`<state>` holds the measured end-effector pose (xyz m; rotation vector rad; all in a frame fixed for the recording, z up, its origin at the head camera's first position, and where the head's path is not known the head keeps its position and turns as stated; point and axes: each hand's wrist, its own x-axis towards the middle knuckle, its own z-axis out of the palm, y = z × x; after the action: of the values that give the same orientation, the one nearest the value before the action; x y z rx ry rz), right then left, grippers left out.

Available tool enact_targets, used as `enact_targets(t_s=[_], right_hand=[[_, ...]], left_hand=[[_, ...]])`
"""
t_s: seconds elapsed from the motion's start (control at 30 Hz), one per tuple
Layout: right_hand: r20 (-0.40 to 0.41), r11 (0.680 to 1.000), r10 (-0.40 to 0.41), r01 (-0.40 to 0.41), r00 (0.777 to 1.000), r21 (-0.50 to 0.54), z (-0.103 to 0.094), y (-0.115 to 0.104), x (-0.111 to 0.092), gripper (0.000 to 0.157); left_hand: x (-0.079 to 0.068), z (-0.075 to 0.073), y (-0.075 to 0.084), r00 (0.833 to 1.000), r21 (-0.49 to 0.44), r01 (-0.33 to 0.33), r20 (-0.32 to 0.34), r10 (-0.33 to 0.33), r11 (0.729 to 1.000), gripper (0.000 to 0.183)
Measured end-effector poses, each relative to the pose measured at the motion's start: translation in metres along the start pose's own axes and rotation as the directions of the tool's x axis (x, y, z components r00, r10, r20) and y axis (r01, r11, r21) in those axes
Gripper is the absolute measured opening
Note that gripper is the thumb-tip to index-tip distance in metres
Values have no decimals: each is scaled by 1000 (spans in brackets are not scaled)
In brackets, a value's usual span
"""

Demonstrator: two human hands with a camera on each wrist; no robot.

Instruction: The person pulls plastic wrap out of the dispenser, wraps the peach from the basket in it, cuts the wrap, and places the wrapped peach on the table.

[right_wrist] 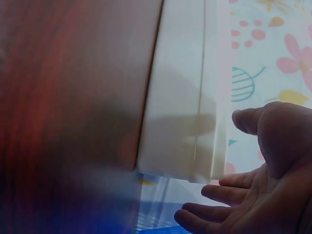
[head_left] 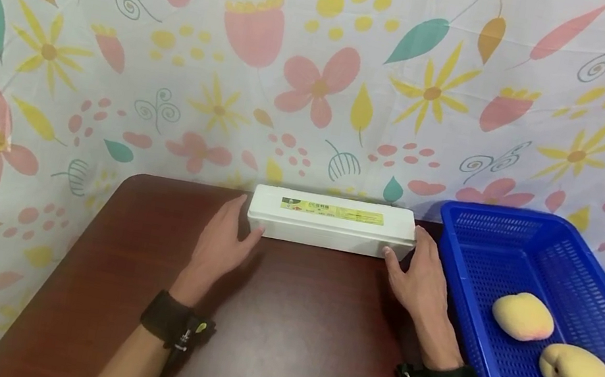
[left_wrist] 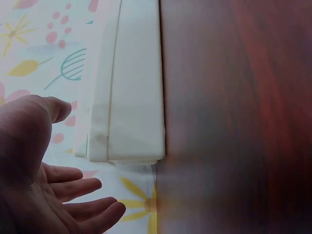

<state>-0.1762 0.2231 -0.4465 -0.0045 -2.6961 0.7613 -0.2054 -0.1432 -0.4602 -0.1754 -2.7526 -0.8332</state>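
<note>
A long white box with a yellow-green label on its lid lies at the back of the table, its lid down. My left hand is at the box's left end, thumb near the front corner and fingers reaching back along the side. My right hand mirrors it at the right end. In the left wrist view the left fingers are spread and loosely extended, a little off the end of the box. The right wrist view shows the right fingers held likewise beside the other end.
To the right, a blue plastic basket holds two yellow peach-like fruits, one behind the other. The dark brown table ends just behind the box, where a floral cloth hangs.
</note>
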Motion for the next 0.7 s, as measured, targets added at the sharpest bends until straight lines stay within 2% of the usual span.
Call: enact_targets(t_s=[0.13, 0.27, 0.57, 0.7], right_hand=[[-1, 1000, -3, 3, 1000, 4, 1, -1, 6, 80], [-5, 999, -37, 37, 999, 21, 3, 0, 10, 84], [34, 996, -81, 80, 996, 25, 5, 2, 17, 89], [16, 994, -103, 103, 994, 36, 5, 1, 20, 88]], left_hand=[[8, 8, 3, 999, -9, -19, -28, 19, 1000, 77], [10, 12, 4, 1000, -27, -12, -20, 11, 1000, 76], [16, 7, 7, 1000, -84, -13, -10, 12, 996, 78], [18, 6, 8, 1000, -95, -21, -7, 21, 995, 79]])
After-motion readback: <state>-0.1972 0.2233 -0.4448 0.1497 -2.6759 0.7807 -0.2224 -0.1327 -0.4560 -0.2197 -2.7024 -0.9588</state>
